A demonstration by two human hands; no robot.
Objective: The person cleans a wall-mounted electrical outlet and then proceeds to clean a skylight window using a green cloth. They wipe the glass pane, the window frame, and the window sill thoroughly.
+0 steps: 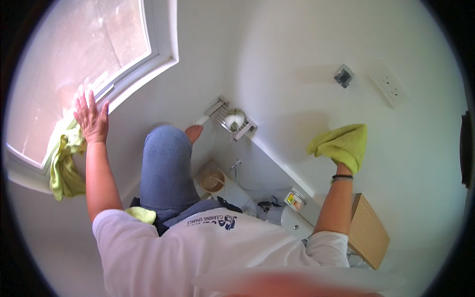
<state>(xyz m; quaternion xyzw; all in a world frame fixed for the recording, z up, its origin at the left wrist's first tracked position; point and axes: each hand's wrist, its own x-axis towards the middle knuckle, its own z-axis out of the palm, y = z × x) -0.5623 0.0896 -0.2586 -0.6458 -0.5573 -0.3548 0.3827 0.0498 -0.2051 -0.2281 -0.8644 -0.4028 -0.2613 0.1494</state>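
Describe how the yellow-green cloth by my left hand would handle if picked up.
The cloth seems floppy, since it hangs in loose folds near your left hand. It would likely crumple rather than roll, having no firm shape.

The view comes from up on the head, looking down from near, right of the left grip (93,121).

Left hand (94,121) splayed, left forearm (100,173) extended, right forearm (335,208) outstretched

In the corner, a slatted rack (243,130) carries a rounded white-and-green item (234,119). Below the rack in view, a round tan bucket (212,181) stands on a pale surface (234,196), possibly the floor.
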